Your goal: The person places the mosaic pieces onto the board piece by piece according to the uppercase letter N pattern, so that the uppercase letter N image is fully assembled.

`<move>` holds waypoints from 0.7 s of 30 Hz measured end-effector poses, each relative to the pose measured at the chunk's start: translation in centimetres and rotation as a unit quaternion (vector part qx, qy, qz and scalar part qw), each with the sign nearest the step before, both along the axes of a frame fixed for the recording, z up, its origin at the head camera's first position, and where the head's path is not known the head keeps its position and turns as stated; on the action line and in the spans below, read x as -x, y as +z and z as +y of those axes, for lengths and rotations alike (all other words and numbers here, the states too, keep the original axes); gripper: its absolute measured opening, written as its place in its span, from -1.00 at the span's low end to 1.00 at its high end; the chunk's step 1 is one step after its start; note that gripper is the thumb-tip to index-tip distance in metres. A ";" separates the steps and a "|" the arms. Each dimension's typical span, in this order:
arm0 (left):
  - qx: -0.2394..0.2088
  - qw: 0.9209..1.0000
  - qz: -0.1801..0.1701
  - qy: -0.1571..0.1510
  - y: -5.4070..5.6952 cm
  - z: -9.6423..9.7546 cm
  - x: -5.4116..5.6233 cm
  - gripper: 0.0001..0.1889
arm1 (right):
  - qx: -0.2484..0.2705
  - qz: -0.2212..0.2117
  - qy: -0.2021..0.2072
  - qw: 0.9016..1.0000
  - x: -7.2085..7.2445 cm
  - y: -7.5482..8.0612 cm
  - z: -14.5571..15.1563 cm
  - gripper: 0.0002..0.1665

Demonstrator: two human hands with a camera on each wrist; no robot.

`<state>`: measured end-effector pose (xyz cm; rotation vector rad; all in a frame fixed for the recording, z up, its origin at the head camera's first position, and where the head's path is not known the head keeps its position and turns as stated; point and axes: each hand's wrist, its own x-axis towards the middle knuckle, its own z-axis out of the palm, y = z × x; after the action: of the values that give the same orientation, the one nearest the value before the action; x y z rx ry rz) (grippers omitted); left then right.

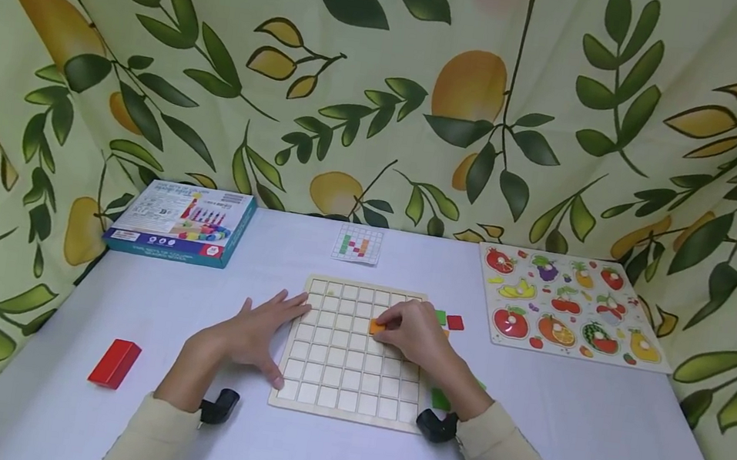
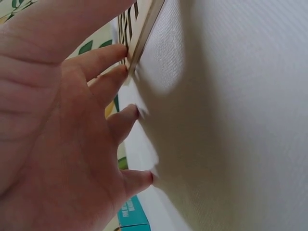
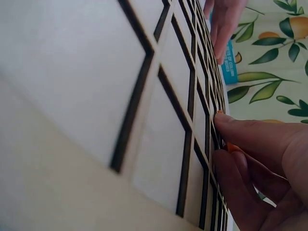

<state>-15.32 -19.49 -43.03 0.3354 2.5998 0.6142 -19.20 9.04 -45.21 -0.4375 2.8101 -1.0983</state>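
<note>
A wooden grid board (image 1: 344,415) with square cells lies flat on the white table. My right hand (image 1: 416,334) pinches an orange square tile (image 1: 376,327) at the upper right part of the grid. In the right wrist view, thumb and fingers hold the orange tile (image 3: 233,147) close to the cells; its underside is hidden. My left hand (image 1: 257,332) is spread along the board's left side, thumb near the lower left corner. The left wrist view shows its fingertips touching the board's edge (image 2: 144,36) and the tablecloth.
A green tile (image 1: 441,317), a red tile (image 1: 455,323) and another green tile (image 1: 440,399) lie right of the board. Behind it stands a patterned grid card (image 1: 357,248). A box (image 1: 180,225), a red block (image 1: 115,364) and a fruit puzzle board (image 1: 575,308) lie farther out.
</note>
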 end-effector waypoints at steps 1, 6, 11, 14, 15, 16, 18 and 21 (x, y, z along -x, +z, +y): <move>0.001 1.000 0.001 0.000 0.0 0.0 0.0 0.33 | 0.004 -0.004 0.001 1.000 0.0 0.0 0.0 -0.81; 0.008 1.000 0.006 -0.003 0.0 0.1 -0.1 0.32 | 0.019 -0.012 0.006 1.000 0.1 -0.2 0.1 -0.82; 0.018 1.000 0.013 -0.011 0.3 0.2 0.0 0.30 | 0.025 -0.016 0.008 1.000 0.3 -0.2 0.2 -0.82; 0.019 0.999 0.018 -0.019 0.4 0.2 0.0 0.28 | 0.026 -0.018 0.010 0.999 0.4 -0.2 0.3 -0.81; 0.018 0.999 0.020 -0.023 0.3 0.1 0.1 0.28 | 0.025 -0.018 0.011 0.999 0.4 -0.2 0.3 -0.81; 0.015 0.999 0.022 -0.028 0.3 0.1 0.1 0.27 | 0.025 -0.018 0.012 0.999 0.4 -0.2 0.3 -0.81; 0.007 0.999 0.021 -0.032 0.2 0.0 0.2 0.26 | 0.023 -0.021 0.012 0.999 0.4 -0.2 0.3 -0.82; -0.007 0.999 0.016 -0.026 0.1 -0.1 0.1 0.25 | 0.025 -0.027 0.012 0.999 0.4 -0.4 0.2 -0.82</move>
<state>-15.41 -19.63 -42.88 0.4206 2.6088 0.6144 -19.58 9.28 -45.58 -0.4372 2.7289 -1.1605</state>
